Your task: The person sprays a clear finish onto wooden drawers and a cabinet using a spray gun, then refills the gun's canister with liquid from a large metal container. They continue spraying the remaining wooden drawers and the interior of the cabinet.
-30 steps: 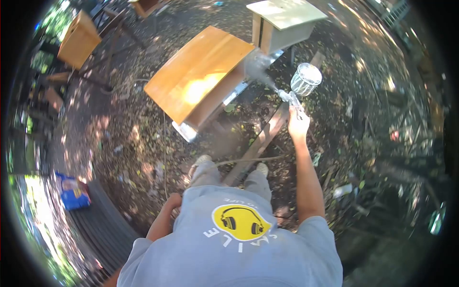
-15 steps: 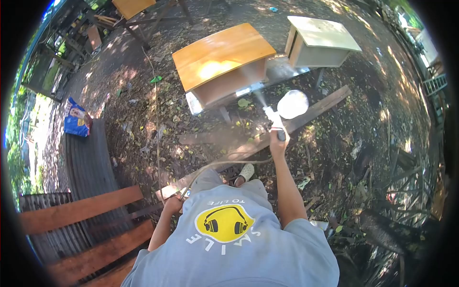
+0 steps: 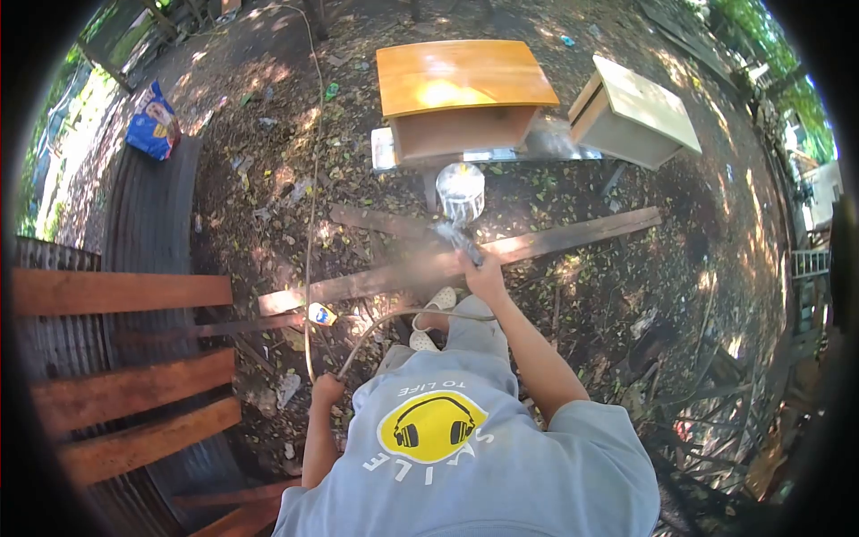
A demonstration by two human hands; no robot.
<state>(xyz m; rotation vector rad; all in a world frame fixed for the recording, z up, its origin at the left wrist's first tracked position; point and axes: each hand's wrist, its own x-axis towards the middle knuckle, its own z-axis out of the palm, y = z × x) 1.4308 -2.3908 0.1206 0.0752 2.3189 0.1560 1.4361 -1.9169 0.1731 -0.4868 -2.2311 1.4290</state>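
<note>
My right hand (image 3: 486, 277) is closed around the handle of a spray gun (image 3: 461, 236), which has a whitish cup (image 3: 461, 191). Motion blurs the gun. Beyond it stands a small wooden cabinet with a glossy orange-brown panel (image 3: 465, 76) on top. To its right is a second, tilted cabinet with a pale panel (image 3: 651, 100). Low on my left, my left hand (image 3: 327, 390) grips a thin hose (image 3: 310, 233). From there the hose loops toward my right forearm and also runs away over the ground.
Long planks (image 3: 573, 237) lie across the leafy ground before my feet. Reddish-brown boards (image 3: 134, 376) and corrugated metal sheet (image 3: 152, 206) are at left, with a blue bag (image 3: 154, 123) at the sheet's far end. A small yellow-and-blue container (image 3: 322, 314) lies near my left hand.
My right hand has drawn the spray gun left and closer, away from the cabinets. The mist seen at its nozzle no longer shows clearly. My view has turned, and both feet now show.
</note>
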